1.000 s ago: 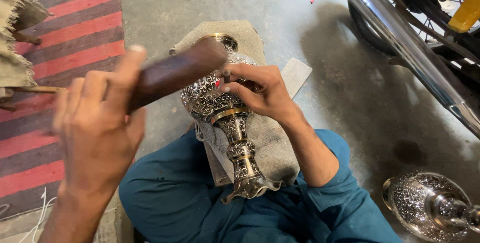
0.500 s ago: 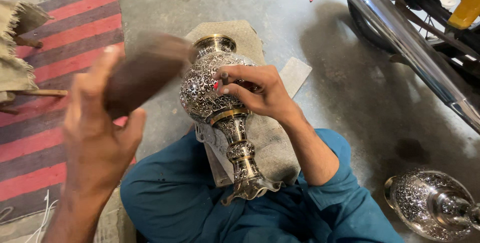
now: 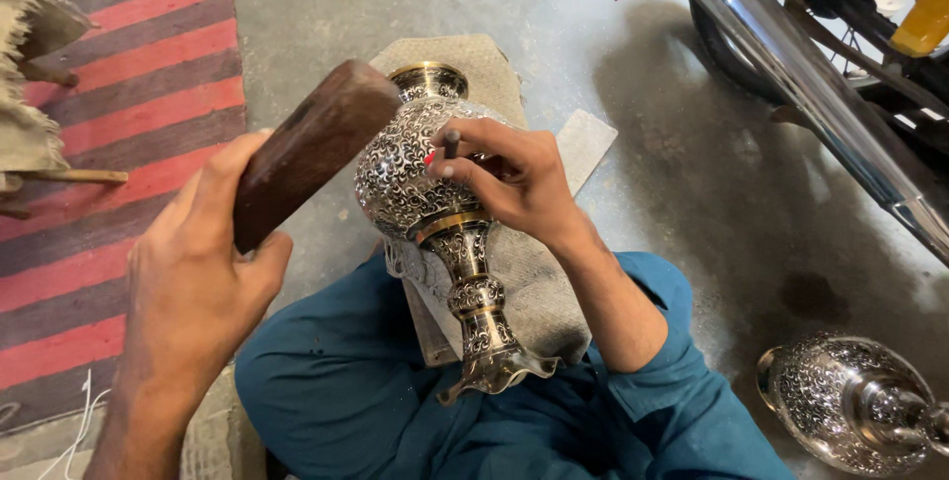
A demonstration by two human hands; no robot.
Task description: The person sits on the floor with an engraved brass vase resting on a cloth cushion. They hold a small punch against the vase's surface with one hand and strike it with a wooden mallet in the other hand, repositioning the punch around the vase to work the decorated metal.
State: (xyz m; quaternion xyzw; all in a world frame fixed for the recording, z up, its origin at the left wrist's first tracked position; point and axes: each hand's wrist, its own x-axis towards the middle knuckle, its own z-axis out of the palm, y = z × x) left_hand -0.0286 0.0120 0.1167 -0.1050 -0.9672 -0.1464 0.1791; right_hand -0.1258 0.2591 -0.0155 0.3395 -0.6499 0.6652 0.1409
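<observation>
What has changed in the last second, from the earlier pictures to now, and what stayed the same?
The left hand swung the wooden mallet: a second ago its head lay over the metal vase, then it drew back to the left, and now it is close to the vase again. The right hand still holds the thin punch against the vase. The vase, the pad under it and the second vase did not move.

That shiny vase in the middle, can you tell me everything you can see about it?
The vase looks like polished metal, silver with a dense dark swirling pattern and gold bands at the mouth, neck and stem. It has a round belly, a knobbed stem and a wavy flared foot. It lies tilted on a grey cloth pad over the person's lap. The right hand rests on its belly holding a thin punch against it. The left hand holds a wooden mallet beside it.
</observation>
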